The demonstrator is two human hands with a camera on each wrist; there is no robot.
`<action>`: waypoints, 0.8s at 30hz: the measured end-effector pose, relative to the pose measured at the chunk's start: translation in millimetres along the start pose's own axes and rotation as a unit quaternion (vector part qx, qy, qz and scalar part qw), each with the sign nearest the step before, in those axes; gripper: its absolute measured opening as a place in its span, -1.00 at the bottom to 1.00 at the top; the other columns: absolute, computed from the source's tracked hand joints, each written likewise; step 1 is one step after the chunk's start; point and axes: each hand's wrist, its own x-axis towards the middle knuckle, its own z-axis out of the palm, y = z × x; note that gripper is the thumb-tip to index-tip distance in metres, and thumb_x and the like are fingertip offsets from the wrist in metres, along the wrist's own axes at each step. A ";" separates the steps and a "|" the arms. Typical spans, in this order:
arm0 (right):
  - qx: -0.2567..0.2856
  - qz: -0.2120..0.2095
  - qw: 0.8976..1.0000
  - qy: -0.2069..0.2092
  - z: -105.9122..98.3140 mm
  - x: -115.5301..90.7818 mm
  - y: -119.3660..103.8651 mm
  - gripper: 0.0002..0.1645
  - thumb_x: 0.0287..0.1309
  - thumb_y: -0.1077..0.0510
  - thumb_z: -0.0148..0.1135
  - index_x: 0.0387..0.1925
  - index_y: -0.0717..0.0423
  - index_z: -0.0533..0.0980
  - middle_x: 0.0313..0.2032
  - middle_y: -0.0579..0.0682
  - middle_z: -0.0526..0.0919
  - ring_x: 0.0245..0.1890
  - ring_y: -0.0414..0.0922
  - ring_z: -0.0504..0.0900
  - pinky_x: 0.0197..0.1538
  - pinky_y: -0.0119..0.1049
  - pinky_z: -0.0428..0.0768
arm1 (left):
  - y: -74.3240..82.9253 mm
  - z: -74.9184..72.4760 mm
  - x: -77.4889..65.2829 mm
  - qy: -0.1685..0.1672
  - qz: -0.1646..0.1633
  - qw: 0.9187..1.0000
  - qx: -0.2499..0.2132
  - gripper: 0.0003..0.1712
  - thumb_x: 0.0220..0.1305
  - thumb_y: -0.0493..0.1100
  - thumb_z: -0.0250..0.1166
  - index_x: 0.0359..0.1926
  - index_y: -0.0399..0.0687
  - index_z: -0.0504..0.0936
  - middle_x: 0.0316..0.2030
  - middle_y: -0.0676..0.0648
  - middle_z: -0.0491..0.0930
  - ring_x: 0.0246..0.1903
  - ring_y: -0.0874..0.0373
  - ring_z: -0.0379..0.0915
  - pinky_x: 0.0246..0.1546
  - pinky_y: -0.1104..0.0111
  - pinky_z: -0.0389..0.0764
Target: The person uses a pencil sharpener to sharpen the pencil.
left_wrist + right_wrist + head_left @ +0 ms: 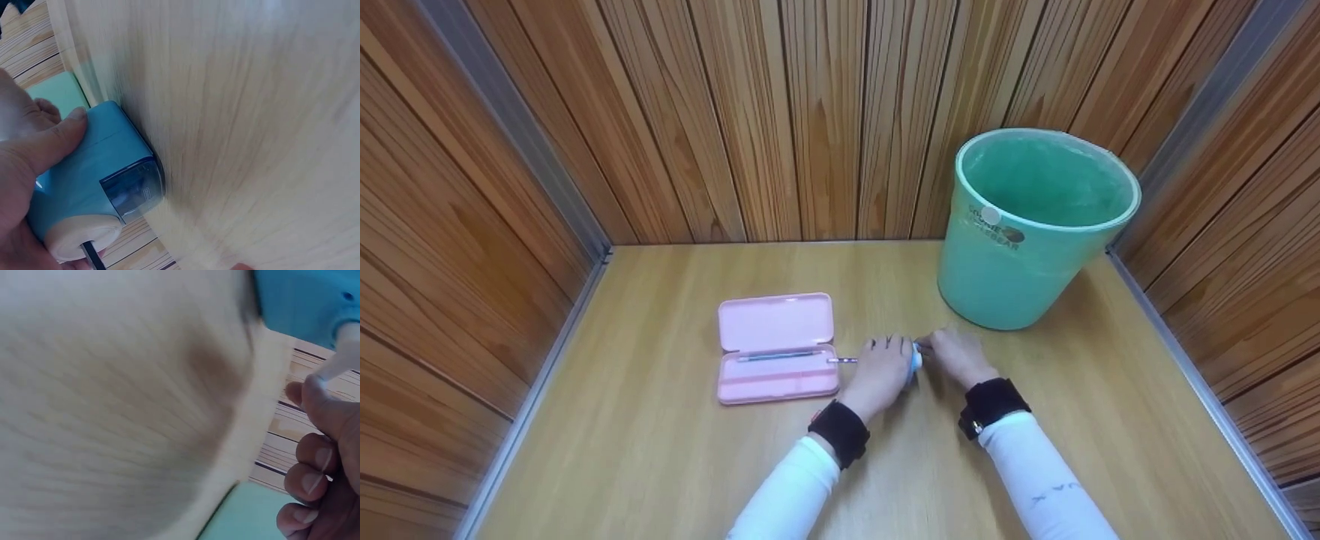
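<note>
The sharpener (93, 160) sits within the left hand (877, 371), whose thumb and fingers wrap around its blue body. A pencil (844, 361) pokes out to the left of those fingers, its long axis running crosswise toward the open pink case (776, 321). On the opposite face is the white crank (344, 351), nearer the right hand (956, 356); that thumb and forefinger look closed on its end, the other fingers curled, though the exact contact is hard to see. Beyond the right fingers stands the green bin (997, 277).
</note>
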 end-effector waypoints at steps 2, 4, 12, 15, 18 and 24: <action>-0.007 0.007 1.000 -0.013 1.5 -1.9 -0.7 -0.77 0.25 0.24 0.23 -0.19 -0.04 0.75 -0.37 -0.03 0.73 -0.35 0.01 0.67 -0.28 -0.02 0.62 | 0.9 0.4 -0.3 0.008 0.006 1.000 0.010 -0.52 0.33 -0.19 0.20 0.25 -0.16 0.41 0.02 -0.13 0.53 0.00 0.00 0.47 -0.01 0.17 0.50; -0.017 0.008 1.000 -0.015 1.8 -3.7 -1.5 -0.73 0.24 0.31 0.20 -0.19 -0.02 0.74 -0.42 -0.04 0.70 -0.40 -0.01 0.64 -0.34 -0.05 0.61 | 1.6 0.2 -0.5 0.011 0.012 1.000 0.015 -0.54 0.33 -0.19 0.21 0.23 -0.16 0.42 0.01 -0.13 0.53 0.00 0.00 0.47 -0.01 0.18 0.50; -0.054 -0.005 0.999 0.001 5.6 -10.2 -7.7 -0.75 0.14 0.40 0.16 -0.38 0.09 0.70 -0.53 0.02 0.61 -0.50 0.04 0.57 -0.42 -0.04 0.57 | 1.7 -3.1 2.2 -0.032 0.000 0.999 -0.008 -0.48 0.38 -0.17 0.19 0.30 -0.17 0.35 0.12 -0.17 0.48 0.12 -0.04 0.41 0.14 0.13 0.44; -0.043 0.004 0.999 -0.015 10.1 -15.1 -11.7 -0.84 0.12 0.40 0.16 -0.45 0.18 0.63 -0.55 0.05 0.57 -0.51 0.04 0.55 -0.40 -0.04 0.57 | 1.5 -2.8 1.9 -0.018 -0.002 1.000 -0.002 -0.53 0.37 -0.19 0.16 0.27 -0.18 0.39 0.08 -0.15 0.50 0.07 -0.03 0.44 0.08 0.15 0.47; -0.036 0.008 0.999 -0.026 12.9 -21.0 -16.4 -0.90 0.14 0.38 0.19 -0.44 0.23 0.60 -0.55 0.07 0.55 -0.53 0.04 0.54 -0.39 -0.04 0.58 | 1.8 -1.9 0.8 0.004 -0.005 1.000 0.006 -0.59 0.36 -0.20 0.15 0.20 -0.17 0.44 0.02 -0.13 0.54 -0.01 -0.01 0.48 0.00 0.18 0.51; -0.010 0.020 0.999 -0.044 11.0 -31.6 -25.1 -0.87 0.19 0.31 0.23 -0.46 0.14 0.61 -0.62 -0.05 0.47 -0.58 -0.08 0.44 -0.41 -0.13 0.54 | 2.5 -2.1 -0.8 0.005 -0.006 1.000 0.004 -0.60 0.38 -0.18 0.15 0.20 -0.18 0.44 0.02 -0.14 0.53 0.00 -0.01 0.47 0.00 0.18 0.51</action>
